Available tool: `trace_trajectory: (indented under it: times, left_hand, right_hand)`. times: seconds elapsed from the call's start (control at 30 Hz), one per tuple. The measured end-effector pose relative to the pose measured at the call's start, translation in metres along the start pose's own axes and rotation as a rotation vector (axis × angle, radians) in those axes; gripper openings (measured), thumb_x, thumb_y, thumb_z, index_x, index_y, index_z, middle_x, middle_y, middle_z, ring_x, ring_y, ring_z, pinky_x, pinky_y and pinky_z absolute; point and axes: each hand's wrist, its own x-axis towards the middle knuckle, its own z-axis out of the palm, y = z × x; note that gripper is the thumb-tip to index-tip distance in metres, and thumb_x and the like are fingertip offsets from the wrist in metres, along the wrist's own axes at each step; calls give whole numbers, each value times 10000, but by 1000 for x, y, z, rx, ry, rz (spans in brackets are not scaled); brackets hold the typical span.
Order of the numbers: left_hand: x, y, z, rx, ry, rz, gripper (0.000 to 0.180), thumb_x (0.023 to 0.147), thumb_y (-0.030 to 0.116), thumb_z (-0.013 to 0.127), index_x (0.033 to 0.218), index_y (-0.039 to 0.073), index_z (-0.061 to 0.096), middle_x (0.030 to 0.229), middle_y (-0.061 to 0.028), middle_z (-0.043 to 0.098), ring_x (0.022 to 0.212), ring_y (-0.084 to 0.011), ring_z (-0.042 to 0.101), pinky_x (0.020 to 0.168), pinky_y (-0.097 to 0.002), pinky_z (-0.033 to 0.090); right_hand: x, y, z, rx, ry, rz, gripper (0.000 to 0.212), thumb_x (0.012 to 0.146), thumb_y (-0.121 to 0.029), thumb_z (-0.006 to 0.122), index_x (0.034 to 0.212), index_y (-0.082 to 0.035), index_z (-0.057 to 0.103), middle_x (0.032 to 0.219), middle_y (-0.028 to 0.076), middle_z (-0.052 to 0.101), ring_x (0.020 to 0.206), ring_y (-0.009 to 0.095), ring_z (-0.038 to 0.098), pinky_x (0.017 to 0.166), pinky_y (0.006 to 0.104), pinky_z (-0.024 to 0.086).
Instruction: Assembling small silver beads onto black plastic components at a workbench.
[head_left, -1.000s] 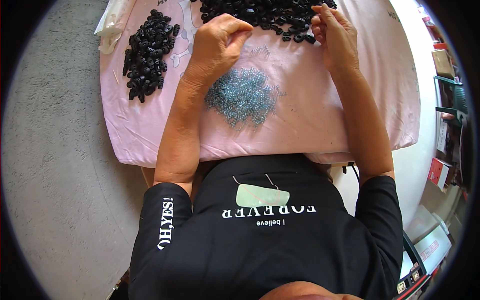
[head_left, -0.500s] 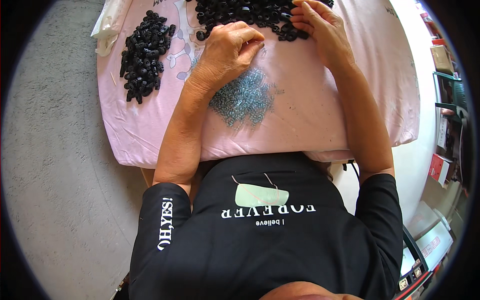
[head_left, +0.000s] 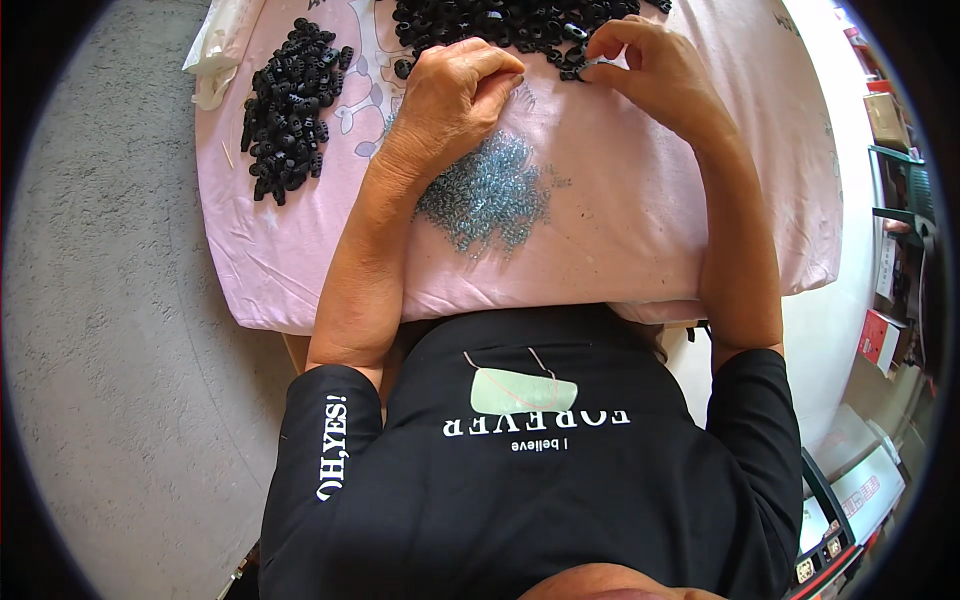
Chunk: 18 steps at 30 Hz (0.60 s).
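Observation:
My left hand rests on the pink cloth just above a heap of small bluish metal springs. Its fingers are curled with the tips pinched together, and I cannot tell whether anything is between them. A short way to the right, my right hand pinches a small black plastic piece at the near edge of a big pile of black pieces along the table's far side. The fingertips of both hands are close together but apart.
A second pile of black pieces lies at the cloth's far left, beside a crumpled white bag. Grey floor lies to the left. Boxes and a dark chair stand at the right.
My right hand has moved left toward my left hand, along the edge of the black pile. My left hand's fingers have closed further over the springs.

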Motion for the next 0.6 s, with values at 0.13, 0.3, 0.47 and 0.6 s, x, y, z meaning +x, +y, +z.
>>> trace_trajectory:
  times: [0.13, 0.3, 0.47, 0.6]
  left_hand:
    - [2, 1, 2, -29, 12, 10, 81, 833, 60, 721, 907, 30, 731, 876, -100, 719, 757, -271, 692, 716, -350, 542]
    - [1, 1, 1, -16, -1, -6, 90, 852, 56, 715, 939, 35, 730, 881, -85, 710, 774, -244, 687, 717, -326, 535]
    - [1, -2, -2, -9, 2, -21, 95, 872, 50, 710, 964, 33, 728, 880, -75, 701, 780, -205, 681, 695, -296, 528]
    - [0, 1, -8, -46, -31, -94, 88, 826, 73, 734, 906, 35, 738, 861, -91, 713, 742, -240, 699, 702, -328, 546]
  right_hand:
    - [-3, 0, 2, -23, 8, -73, 216, 739, -124, 787, 951, -108, 745, 850, 14, 647, 684, 137, 520, 661, 309, 464]
    - [-2, 4, 7, -67, 1, -84, 269, 746, -146, 799, 1008, -104, 756, 871, 30, 628, 708, 167, 528, 677, 319, 470]
    - [1, 7, 16, -24, 76, -105, 243, 805, -121, 771, 1046, -97, 751, 882, 27, 639, 736, 148, 560, 705, 307, 494]
    - [7, 2, 11, 348, 152, -48, 47, 910, -61, 684, 880, -25, 677, 868, 5, 658, 746, 105, 631, 657, 266, 536]
